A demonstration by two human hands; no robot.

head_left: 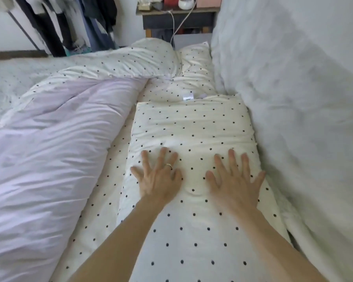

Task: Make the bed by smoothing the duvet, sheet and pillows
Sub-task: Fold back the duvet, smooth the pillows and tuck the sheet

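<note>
A cream pillow (192, 127) with black dots lies lengthwise in front of me on the dotted sheet (102, 202). My left hand (159, 176) and my right hand (232, 180) both press flat on it, fingers spread, side by side. A second dotted pillow (183, 86) lies beyond it, near the head of the bed. The duvet (45, 143) is folded back to the left, showing its pale lilac underside with a dotted edge along the top.
A fluffy white blanket or headboard cover (293, 98) rises along the right side. A dark bedside table (177, 19) with a white bowl and cables stands at the back. Clothes hang on a rail (59, 23) at the back left.
</note>
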